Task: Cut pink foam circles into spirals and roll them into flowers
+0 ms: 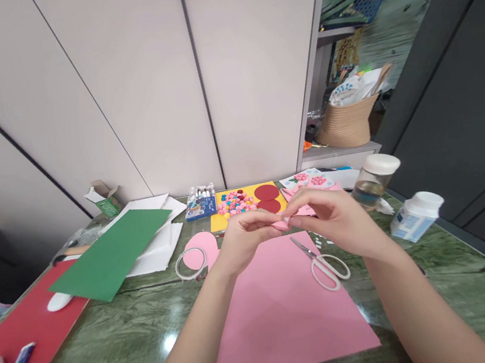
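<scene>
Both my hands meet above the far edge of a large pink paper sheet (pixel 285 318). Between the thumb and fingers of my left hand (pixel 247 237) is a small pink paper piece (pixel 281 225). My right hand (pixel 327 210) pinches at its right end, where a tiny white scrap (pixel 285 219) shows; its exact kind is too small to make out. Scissors with white handles (pixel 325 264) lie on the sheet just below my right hand. Left of my left hand, a white tape roll (pixel 191 263) rests partly on a rounded pink paper cutout (pixel 202 245).
Behind my hands, colourful pompoms (pixel 234 203) and red paper circles (pixel 266 193) lie on yellow paper (pixel 219 223). A marker box (pixel 201 204) stands beside them. Green paper (pixel 117 253) lies left, over white sheets. A clear jar (pixel 371 180) and white bottle (pixel 417 216) stand right.
</scene>
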`<state>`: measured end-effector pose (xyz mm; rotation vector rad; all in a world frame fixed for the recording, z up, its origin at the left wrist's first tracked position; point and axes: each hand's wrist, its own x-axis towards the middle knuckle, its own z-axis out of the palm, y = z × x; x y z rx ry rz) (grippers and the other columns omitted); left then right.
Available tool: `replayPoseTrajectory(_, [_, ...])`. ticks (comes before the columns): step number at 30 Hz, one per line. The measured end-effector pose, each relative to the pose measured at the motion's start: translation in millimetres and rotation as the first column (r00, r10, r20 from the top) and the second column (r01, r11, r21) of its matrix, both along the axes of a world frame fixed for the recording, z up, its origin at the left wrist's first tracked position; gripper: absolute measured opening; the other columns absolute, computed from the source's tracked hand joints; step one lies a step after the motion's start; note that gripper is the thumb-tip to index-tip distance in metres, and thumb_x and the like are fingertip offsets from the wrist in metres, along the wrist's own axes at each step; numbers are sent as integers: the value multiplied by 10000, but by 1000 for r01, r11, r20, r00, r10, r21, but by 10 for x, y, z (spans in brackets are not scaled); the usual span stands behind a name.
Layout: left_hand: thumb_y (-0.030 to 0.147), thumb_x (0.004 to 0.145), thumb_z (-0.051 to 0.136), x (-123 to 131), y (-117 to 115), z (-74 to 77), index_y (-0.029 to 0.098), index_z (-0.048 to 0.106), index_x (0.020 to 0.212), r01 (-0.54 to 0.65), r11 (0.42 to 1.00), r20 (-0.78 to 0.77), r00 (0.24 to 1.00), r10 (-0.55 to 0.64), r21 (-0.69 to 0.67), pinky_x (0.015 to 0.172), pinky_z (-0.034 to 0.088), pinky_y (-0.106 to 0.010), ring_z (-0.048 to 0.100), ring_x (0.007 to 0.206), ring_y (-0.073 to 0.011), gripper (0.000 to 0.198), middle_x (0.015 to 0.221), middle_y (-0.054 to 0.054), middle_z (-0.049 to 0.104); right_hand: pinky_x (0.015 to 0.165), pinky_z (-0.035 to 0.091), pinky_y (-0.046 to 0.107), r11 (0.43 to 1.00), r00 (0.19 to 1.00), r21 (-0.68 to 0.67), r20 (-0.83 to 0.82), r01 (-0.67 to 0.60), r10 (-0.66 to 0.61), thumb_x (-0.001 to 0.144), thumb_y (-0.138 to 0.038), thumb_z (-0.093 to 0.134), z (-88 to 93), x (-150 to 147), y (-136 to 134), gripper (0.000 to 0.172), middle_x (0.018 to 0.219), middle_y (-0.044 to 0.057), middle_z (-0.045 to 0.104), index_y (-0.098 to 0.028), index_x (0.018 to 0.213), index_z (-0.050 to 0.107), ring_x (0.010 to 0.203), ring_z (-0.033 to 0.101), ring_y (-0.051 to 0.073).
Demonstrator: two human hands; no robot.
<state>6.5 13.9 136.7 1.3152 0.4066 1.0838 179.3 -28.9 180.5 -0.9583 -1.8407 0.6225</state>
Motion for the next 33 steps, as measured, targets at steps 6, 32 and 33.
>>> replayPoseTrajectory(6, [185, 600, 752, 14, -8, 2, 185, 710, 678, 11, 999, 3, 1000, -11, -32, 735, 509, -328, 632, 702, -143, 88, 719, -22, 689, 659, 446, 286, 995, 994, -64, -78, -79, 74, 778, -245, 620, -7, -20, -2, 42, 774, 11, 626, -223, 798, 650, 747, 567, 146])
replayPoseTrajectory(32, [225, 578, 781, 37, -14, -24, 190, 715, 658, 207, 969, 80, 977, -198, -134, 692, 498, -285, 623, 643, -121, 108, 658, -17, 676, 663, 486, 288, 962, 966, -167, -179, -216, 186, 749, -271, 656, 12, -16, -9, 84, 755, 23, 633, -195, 781, 641, 715, 584, 141])
replayPoseTrajectory(33, [211, 588, 774, 38, -13, -30, 197, 716, 663, 206, 971, 91, 976, -196, -120, 693, 497, -278, 623, 648, -116, 96, 663, -11, 676, 655, 481, 279, 955, 960, -179, -199, -235, 199, 751, -264, 653, 5, -17, -6, 78, 757, 20, 623, -196, 786, 638, 712, 576, 136])
